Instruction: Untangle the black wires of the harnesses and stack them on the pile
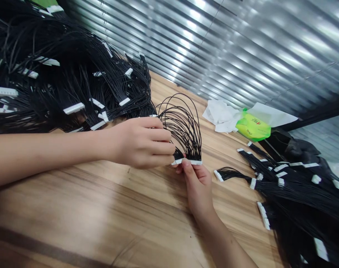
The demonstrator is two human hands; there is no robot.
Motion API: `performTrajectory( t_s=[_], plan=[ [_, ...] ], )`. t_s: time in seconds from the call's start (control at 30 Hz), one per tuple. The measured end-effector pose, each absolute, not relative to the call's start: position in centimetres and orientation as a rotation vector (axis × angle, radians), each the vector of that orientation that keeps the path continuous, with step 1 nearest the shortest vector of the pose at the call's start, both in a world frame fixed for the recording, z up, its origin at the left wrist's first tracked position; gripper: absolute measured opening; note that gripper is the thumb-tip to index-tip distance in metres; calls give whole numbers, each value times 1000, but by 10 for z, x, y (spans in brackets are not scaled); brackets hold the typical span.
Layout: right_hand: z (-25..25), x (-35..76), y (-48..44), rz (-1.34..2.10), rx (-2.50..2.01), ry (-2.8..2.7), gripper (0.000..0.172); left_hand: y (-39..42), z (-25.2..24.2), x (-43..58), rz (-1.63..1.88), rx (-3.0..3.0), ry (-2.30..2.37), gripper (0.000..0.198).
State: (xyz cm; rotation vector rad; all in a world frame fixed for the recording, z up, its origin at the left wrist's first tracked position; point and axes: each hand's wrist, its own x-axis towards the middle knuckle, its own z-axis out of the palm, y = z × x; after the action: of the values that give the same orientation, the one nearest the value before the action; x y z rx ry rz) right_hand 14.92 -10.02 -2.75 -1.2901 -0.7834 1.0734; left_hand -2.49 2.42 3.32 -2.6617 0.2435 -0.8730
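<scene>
A wire harness of thin black wires (183, 126) arches up in a loop between my two hands. Its white connectors (196, 162) lie side by side at the bottom of the loop. My right hand (198, 182) pinches them with the thumb on the front and the fingers behind. From the left comes my left hand (147, 143), its fingers curled closed around the harness at the connector's left end. The fingertips hide just what part they grip.
A big heap of black wire harnesses (74, 74) with white plugs covers the back left of the wooden table (124, 216). More harnesses (303, 201) lie at the right. A green tissue pack (253, 126) and crumpled white paper (221, 115) sit near the corrugated metal wall (214, 48).
</scene>
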Motion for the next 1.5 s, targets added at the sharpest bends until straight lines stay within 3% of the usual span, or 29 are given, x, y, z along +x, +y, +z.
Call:
performTrajectory(
  t_s=[0.47, 0.87, 1.17, 1.3, 1.5],
  plan=[
    [-25, 148, -100, 989, -1353, -861, 20, 20, 31, -18, -676, -2857, -146, 28],
    [-25, 146, -100, 958, -1374, -907, 22, 12, 32, -16, -656, -2933, -327, 24],
    [-30, 145, -105, 979, -1388, -1070, 16, -2, 31, -16, -331, -3116, -590, 18],
    [-28, 145, -104, 996, -1379, -1055, 18, -3, 31, -13, -373, -3061, -545, 19],
    [-24, 145, -100, 1058, -1356, -817, 22, -13, 51, -20, -737, -3128, -157, 34]
  ],
)
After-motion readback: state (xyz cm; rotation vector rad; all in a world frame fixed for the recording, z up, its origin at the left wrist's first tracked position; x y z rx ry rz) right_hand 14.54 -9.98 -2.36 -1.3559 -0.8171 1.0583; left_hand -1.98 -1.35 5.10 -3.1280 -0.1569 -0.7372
